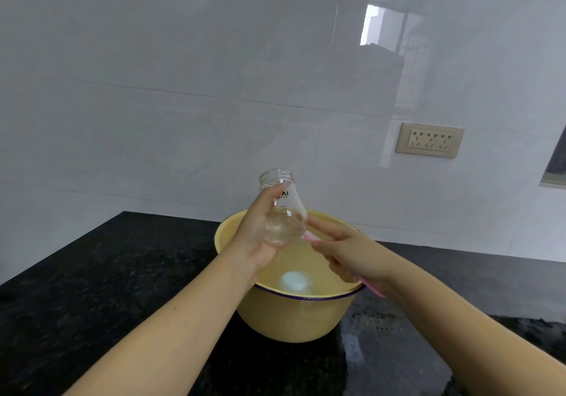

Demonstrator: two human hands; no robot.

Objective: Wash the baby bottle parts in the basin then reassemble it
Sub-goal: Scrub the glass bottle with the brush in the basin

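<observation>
A clear baby bottle body [283, 209] with no cap is held upright above the yellow basin [294, 316], its open threaded neck pointing up. My left hand [260, 233] grips it around the lower half. My right hand [346, 251] holds a thin pink brush handle [372, 287], whose front end reaches the bottle's base. The brush head is hidden. Water lies in the basin, and a pale blurred shape [294, 281] shows under its surface.
The basin stands on a black speckled countertop [107, 288] against a white tiled wall. A beige wall socket [428, 140] sits to the upper right. The counter to the right of the basin looks wet.
</observation>
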